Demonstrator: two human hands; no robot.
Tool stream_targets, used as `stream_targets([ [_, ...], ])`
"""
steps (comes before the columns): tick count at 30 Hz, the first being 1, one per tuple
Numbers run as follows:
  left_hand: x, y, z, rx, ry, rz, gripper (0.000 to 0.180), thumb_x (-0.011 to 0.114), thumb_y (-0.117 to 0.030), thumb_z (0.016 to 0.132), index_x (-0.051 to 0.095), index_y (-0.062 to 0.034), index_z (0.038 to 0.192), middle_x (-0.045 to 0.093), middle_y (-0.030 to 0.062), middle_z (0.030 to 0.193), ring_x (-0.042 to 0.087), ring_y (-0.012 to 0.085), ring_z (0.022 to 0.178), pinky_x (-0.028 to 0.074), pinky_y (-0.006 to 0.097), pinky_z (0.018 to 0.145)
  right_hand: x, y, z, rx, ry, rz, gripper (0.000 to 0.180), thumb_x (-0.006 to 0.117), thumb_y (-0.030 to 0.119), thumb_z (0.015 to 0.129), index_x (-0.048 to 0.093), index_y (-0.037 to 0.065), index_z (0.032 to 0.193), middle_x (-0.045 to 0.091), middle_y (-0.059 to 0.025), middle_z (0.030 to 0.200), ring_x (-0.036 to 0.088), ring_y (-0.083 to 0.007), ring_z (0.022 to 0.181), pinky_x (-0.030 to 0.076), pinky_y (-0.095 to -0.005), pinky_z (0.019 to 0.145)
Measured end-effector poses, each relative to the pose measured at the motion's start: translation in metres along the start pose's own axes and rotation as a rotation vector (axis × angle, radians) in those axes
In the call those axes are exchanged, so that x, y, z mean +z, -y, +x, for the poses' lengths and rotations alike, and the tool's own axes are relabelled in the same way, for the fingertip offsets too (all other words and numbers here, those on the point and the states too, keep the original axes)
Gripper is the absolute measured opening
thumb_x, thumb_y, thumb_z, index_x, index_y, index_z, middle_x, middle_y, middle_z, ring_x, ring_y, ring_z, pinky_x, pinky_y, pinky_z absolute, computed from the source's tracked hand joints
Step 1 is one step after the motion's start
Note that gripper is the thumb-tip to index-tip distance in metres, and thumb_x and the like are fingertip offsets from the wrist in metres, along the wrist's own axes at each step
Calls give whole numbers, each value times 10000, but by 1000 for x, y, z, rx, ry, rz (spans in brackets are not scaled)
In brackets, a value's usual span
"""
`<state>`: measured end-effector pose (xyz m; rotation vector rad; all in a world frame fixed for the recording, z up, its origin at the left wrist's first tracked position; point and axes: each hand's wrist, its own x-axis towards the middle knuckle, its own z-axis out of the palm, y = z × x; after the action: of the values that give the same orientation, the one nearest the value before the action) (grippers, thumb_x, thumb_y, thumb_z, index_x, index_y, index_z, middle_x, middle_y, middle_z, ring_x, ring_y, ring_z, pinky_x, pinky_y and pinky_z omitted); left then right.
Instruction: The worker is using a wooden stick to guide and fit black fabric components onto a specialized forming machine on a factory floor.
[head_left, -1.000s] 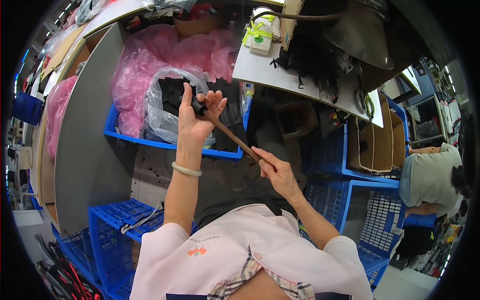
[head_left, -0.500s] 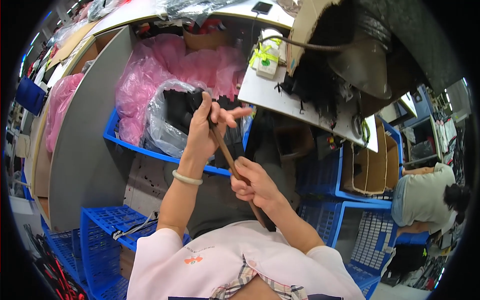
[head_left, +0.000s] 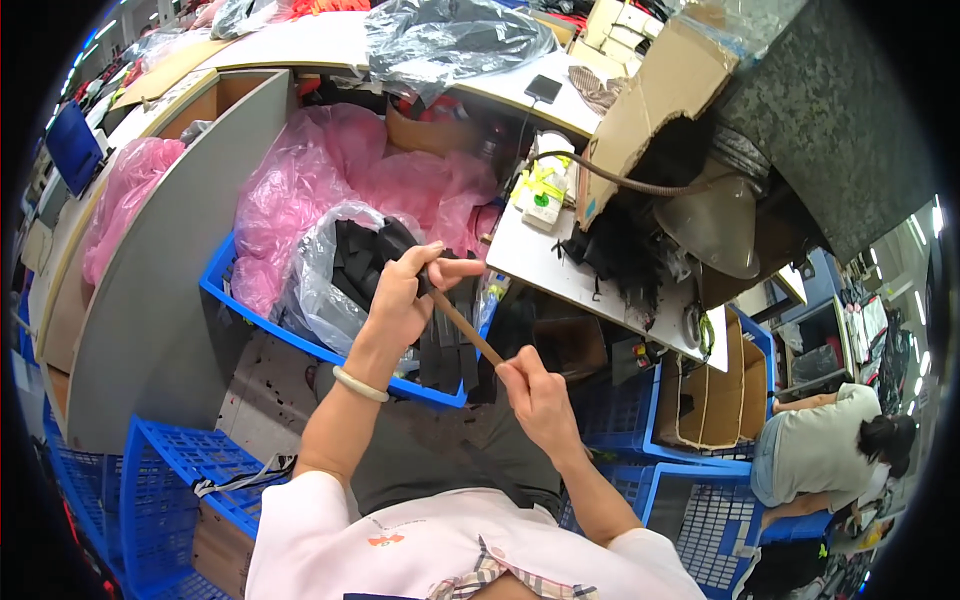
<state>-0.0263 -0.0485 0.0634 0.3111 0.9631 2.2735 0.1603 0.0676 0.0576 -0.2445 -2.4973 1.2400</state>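
Note:
A narrow brown length, either a stick or a strap [head_left: 466, 328], runs slantwise between my two hands over the front of a blue crate. My left hand [head_left: 402, 300], a pale bangle [head_left: 360, 384] on its wrist, is closed round its upper end. A bunched black fabric piece [head_left: 397, 240] shows just past those fingers, and I cannot tell whether it is joined to the brown length. My right hand [head_left: 538, 400] pinches the lower end, nearer my lap. Beneath the left hand, black fabric strips [head_left: 355, 262] lie in a clear plastic bag [head_left: 318, 285].
The blue crate [head_left: 300, 335] also holds pink plastic bags [head_left: 300, 190]. A grey panel [head_left: 160, 270] stands left, a blue basket [head_left: 180, 470] below it. On the right, a white table [head_left: 520, 245] carries a lamp [head_left: 715, 225] and black scraps. Another person [head_left: 815, 450] bends far right.
My right hand has slid down and right along the brown length, away from the left hand. The left hand sits slightly lower in view. The head view has shifted.

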Motion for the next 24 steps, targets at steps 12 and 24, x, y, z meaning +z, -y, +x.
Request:
stream_targets([
  [12,30,36,-16,-115,69,89,394,510,-286,923,584,14,678,649,243,1017,619,243,970,508,327,757,28,21,30,308,-16,566,164,516,189,951,454,64,866,438,24,576,349,-31,445,230,-186,386],
  [24,34,41,-15,268,192,437,762,218,-564,961,656,54,1036,639,174,1103,582,252,1082,348,355,1030,12,10,-3,563,76,1234,208,529,250,954,444,114,821,436,-4,578,321,-34,431,207,-166,368],
])
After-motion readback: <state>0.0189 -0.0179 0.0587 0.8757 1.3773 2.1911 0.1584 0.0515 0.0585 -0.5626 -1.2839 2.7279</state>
